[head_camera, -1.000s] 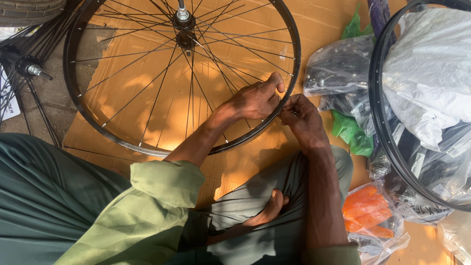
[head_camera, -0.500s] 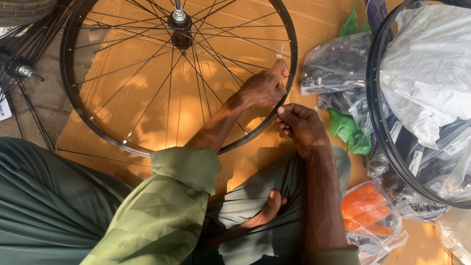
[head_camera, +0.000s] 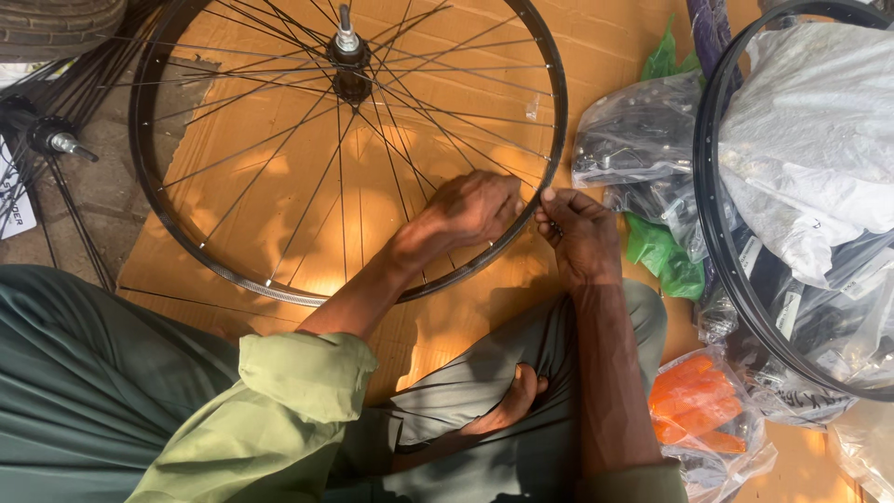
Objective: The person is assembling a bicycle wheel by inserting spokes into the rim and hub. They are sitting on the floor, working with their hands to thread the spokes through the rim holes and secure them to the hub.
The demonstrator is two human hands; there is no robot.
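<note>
Both hands meet at the wheel (head_camera: 186,242) rim: left hand (head_camera: 475,207) fingers curled onto spokes, right hand (head_camera: 582,233) fingers pinched on the rim, over cardboard (head_camera: 447,326).

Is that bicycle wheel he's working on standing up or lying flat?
Lying flat: the wheel rests on cardboard, hub axle pointing up.

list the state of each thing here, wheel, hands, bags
spoked wheel: lying flat on cardboard, hub axle up
left hand: closed on the wheel's rim
right hand: fingers pinched at the rim's outer edge
bare rim: lying over plastic bags
orange parts bag: closed, on the ground
</note>
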